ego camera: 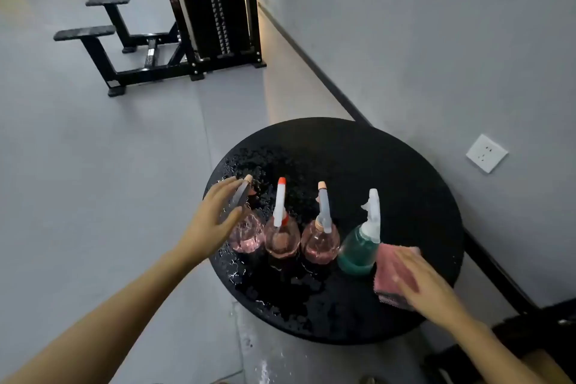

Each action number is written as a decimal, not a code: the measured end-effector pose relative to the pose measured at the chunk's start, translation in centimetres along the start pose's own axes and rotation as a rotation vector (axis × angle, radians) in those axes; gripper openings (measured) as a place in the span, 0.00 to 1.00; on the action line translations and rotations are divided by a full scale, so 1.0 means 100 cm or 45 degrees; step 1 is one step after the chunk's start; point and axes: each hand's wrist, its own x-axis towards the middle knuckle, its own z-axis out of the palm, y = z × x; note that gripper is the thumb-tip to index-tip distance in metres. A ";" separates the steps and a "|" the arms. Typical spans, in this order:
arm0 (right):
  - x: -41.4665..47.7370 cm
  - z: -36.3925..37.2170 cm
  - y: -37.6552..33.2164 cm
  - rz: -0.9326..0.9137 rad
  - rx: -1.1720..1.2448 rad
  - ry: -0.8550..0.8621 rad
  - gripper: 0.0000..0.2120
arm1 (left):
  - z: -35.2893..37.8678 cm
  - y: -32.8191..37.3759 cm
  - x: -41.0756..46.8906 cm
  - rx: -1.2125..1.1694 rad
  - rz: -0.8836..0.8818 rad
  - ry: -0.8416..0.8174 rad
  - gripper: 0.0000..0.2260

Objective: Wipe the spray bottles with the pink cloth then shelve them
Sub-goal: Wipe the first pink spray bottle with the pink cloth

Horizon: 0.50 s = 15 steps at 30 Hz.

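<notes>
Several spray bottles stand in a row on a wet round black table (358, 146). From left: a pink bottle with a grey sprayer (247, 232), a pink bottle with a white and red sprayer (282, 241), a pink bottle with a grey and peach sprayer (321, 243), and a green bottle with a white sprayer (358, 249). My left hand (212, 221) is open, fingers spread around the grey sprayer head of the leftmost bottle, not clearly gripping it. My right hand (427, 284) lies flat on the pink cloth (389, 268), right of the green bottle.
Water drops cover the table's left and front, and a puddle (258, 352) lies on the grey floor below. A grey wall with a white socket (487, 153) is close on the right. A black weight machine (215, 15) stands further back. Dark furniture (536, 333) sits at the lower right.
</notes>
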 end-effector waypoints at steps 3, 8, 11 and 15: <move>0.006 0.021 0.012 0.008 -0.232 -0.136 0.34 | 0.009 -0.023 -0.003 -0.090 -0.186 -0.085 0.34; 0.009 0.044 0.011 0.018 -0.502 -0.144 0.45 | 0.025 -0.056 -0.003 -0.198 -0.399 -0.307 0.49; 0.012 0.052 0.010 0.090 -0.514 -0.174 0.47 | 0.036 -0.068 0.003 -0.277 -0.386 -0.387 0.45; 0.010 0.060 0.005 0.139 -0.448 -0.122 0.42 | 0.041 -0.082 0.010 -0.144 -0.455 -0.460 0.39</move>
